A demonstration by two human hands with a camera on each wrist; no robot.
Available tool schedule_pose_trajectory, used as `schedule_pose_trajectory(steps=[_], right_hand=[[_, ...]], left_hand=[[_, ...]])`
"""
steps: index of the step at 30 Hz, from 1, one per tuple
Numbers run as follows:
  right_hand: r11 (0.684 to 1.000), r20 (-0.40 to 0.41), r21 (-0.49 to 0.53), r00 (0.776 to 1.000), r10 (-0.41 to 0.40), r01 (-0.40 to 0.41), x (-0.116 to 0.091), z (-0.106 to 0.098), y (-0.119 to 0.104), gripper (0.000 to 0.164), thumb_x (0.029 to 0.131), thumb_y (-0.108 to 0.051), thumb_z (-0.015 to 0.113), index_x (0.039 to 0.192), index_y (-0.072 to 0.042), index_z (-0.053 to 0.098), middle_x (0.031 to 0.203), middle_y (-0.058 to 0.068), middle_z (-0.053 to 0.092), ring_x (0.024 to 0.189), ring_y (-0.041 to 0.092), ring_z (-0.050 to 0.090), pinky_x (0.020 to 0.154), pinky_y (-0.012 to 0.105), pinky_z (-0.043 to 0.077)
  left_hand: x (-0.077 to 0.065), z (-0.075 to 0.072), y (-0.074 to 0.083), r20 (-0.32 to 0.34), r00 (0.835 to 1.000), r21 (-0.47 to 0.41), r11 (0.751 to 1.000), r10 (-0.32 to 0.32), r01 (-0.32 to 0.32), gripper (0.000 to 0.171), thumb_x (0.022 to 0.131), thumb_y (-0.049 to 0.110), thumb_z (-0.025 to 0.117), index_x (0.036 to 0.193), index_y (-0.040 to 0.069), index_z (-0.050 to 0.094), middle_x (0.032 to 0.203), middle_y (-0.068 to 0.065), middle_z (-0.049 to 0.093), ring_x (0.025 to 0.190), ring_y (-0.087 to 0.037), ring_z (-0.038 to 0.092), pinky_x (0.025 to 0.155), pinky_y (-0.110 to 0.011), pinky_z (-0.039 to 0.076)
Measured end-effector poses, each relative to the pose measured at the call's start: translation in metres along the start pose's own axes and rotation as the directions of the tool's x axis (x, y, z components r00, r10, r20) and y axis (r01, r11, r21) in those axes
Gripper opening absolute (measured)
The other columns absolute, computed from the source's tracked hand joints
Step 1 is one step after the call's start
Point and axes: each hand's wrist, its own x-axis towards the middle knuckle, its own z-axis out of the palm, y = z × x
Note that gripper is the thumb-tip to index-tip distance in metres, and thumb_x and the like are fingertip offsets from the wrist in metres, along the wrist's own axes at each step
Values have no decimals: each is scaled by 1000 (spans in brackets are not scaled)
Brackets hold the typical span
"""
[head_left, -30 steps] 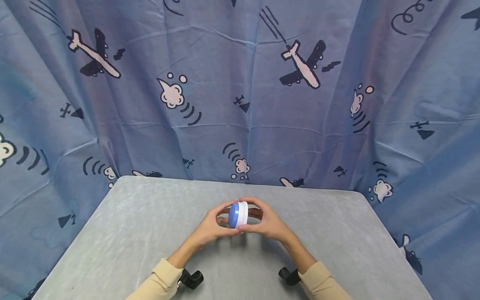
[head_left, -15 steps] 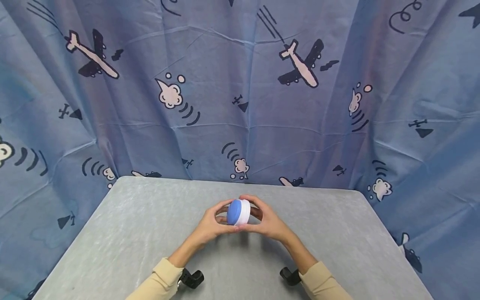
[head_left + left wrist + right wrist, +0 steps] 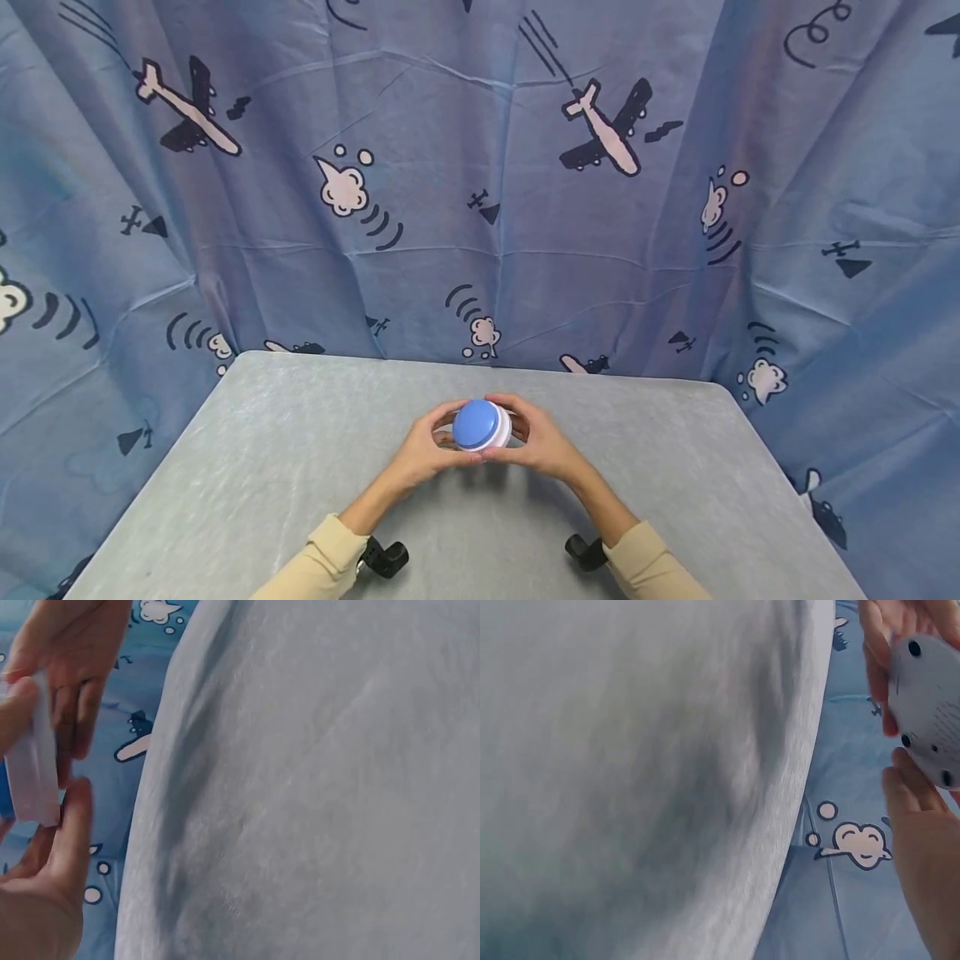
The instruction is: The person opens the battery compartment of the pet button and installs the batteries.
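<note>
Both hands hold up a round push button (image 3: 476, 423) with a blue domed top and white base, above the middle of the table. My left hand (image 3: 424, 448) grips its left side, thumb at the lower edge and fingers along the top. From the right, my right hand (image 3: 542, 443) grips the white base in the same way. In the head view the blue dome faces the camera, tilted slightly left. The right wrist view shows the white underside (image 3: 928, 712) with dark round spots and fine print. In the left wrist view the white base (image 3: 34, 761) appears edge-on.
The grey cloth-covered table (image 3: 300, 467) spreads out on all sides of the hands. Behind it hangs a blue curtain (image 3: 420, 208) printed with planes and clouds. Black wrist devices (image 3: 385, 558) sit at both cuffs.
The push button has turned between the hands: its blue dome, seen nearly edge-on and facing left before, now faces the head camera. Both hands keep nearly the same place.
</note>
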Motion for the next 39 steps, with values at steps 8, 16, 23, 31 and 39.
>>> schedule_pose_trajectory(steps=[8,16,23,31,39], right_hand=[[987,14,-157,1000,-23,25,-1,-4,0,76,76,-20,93,140,-4,55,137,6,59,130,26,51,111,48,34],[980,-1,-198,1000,-12,12,-2,-2,7,77,69,-15,97,135,-2,59,132,10,61,127,32,53,110,53,34],[969,-13,-246,1000,15,-18,0,-1,6,72,70,-22,97,131,-5,63,126,6,62,121,28,56,106,52,40],[977,-50,-196,996,79,-87,-3,-8,25,69,72,-21,96,132,-7,64,126,5,63,120,26,58,104,44,44],[964,-51,-232,992,120,-128,-6,-10,40,72,69,-25,97,130,-6,64,125,3,64,117,22,60,101,39,47]], left_hand=[[2,-3,0,42,998,93,994,55,-58,77,77,3,89,145,-1,51,136,-20,56,116,-35,60,90,-41,54],[8,-7,-1,59,995,173,981,81,-90,75,70,1,93,137,-2,58,135,-16,60,124,-33,55,97,-42,50],[15,-14,-3,118,991,214,973,66,-90,73,71,2,93,135,-1,60,130,-11,63,120,-30,58,94,-35,51],[27,-13,-16,142,989,257,964,33,-69,71,73,4,92,135,-1,60,130,-14,60,115,-30,60,92,-36,52],[34,-11,-31,170,984,332,938,48,-103,72,69,10,96,132,0,63,127,-10,62,112,-23,61,94,-32,51]])
